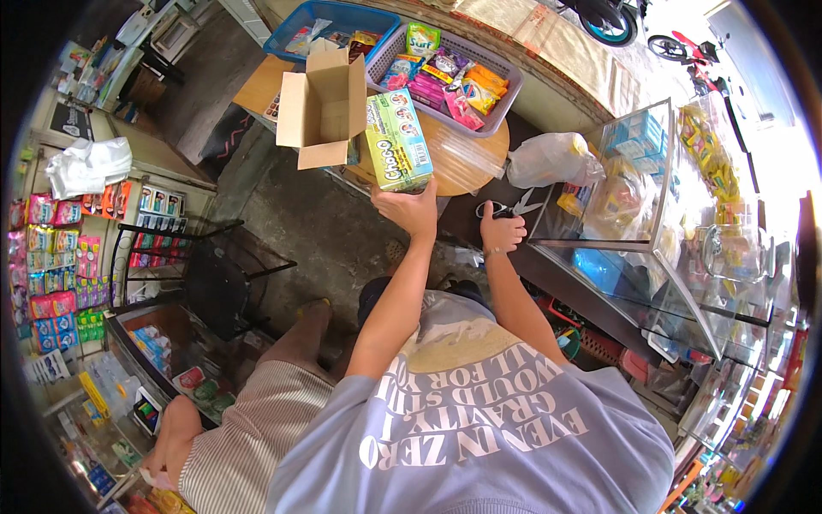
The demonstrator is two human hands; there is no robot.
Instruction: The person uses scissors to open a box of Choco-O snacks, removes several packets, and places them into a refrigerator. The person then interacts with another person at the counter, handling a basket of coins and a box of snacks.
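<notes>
My left hand is closed on the near end of a green and yellow printed carton, holding it tilted over the round-ended wooden table. An open brown cardboard box stands just left of the carton, its flaps spread out. My right hand grips a pair of scissors with dark handles above a dark counter. The blades point away to the right, toward the glass case. Part of the handles is hidden by my fingers.
A purple basket of colourful packets and a blue basket stand at the table's back. To the right are a white plastic bag and a glass display case. At left are a black chair and a seated person.
</notes>
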